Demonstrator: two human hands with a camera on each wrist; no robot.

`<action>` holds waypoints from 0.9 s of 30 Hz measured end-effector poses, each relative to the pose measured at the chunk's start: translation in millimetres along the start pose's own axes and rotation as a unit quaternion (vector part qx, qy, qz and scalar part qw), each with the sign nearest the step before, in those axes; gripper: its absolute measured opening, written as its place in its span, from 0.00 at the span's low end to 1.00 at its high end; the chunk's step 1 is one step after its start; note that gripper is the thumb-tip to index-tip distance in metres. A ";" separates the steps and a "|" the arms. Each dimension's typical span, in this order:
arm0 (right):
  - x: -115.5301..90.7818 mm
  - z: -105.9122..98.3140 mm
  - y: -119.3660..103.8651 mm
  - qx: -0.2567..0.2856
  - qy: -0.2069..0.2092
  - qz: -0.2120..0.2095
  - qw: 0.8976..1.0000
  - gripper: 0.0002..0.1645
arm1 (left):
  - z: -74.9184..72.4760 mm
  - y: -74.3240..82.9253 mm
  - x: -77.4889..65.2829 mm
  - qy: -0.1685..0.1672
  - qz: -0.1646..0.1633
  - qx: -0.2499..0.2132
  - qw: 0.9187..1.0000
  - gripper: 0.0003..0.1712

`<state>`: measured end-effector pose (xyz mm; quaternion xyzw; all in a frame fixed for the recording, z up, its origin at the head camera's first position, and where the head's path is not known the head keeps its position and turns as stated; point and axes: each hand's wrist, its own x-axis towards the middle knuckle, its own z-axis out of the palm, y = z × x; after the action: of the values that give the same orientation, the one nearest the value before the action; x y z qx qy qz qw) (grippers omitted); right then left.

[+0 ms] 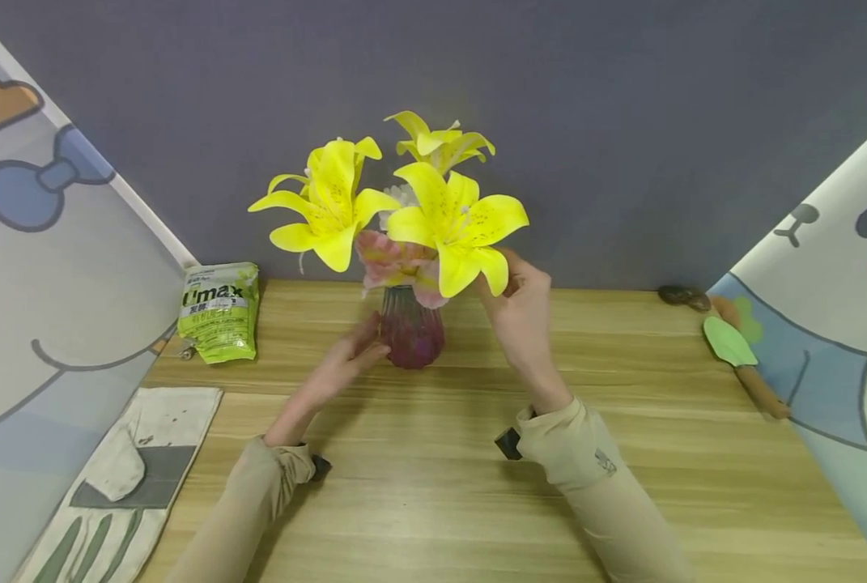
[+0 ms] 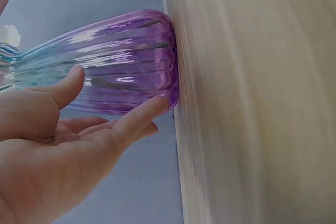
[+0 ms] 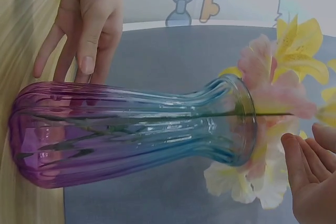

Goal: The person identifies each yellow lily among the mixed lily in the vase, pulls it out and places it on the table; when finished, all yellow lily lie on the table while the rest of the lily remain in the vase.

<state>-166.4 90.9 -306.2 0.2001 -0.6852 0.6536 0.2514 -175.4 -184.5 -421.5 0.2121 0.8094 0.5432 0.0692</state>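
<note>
A ribbed glass vase point(image 1: 413, 336), purple at the base and blue toward the neck, stands upright on the table with stems inside. Out of its mouth rise yellow lilies point(image 1: 331, 202), pink flowers point(image 1: 389, 257) and white flowers point(image 3: 273, 179). At the vase's lower left side is my left hand point(image 1: 342, 360), its fingers extended along the glass; firm contact cannot be told. My right hand point(image 1: 522, 316) is raised beside the front right lily point(image 1: 465, 227), fingers loosely bent near its petals. Petals cover some fingertips in the head view, and no grip shows in the right wrist view.
A green fertilizer bag point(image 1: 220, 316) stands at the back left. Below it lies a white and grey glove point(image 1: 174, 421). On the right are a small green trowel with a wooden handle point(image 1: 742, 364) and a dark object point(image 1: 684, 297). A grey wall point(image 1: 608, 146) rises behind.
</note>
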 end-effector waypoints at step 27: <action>8.8 28.1 3.1 0.093 0.009 -0.076 0.993 0.05 | 9.6 6.7 5.1 0.009 -0.015 -0.054 0.998 0.39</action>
<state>-177.6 63.6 -303.9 0.2681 -0.6021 0.6953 0.2867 -174.9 -172.1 -418.6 0.1906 0.7825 0.5872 0.0812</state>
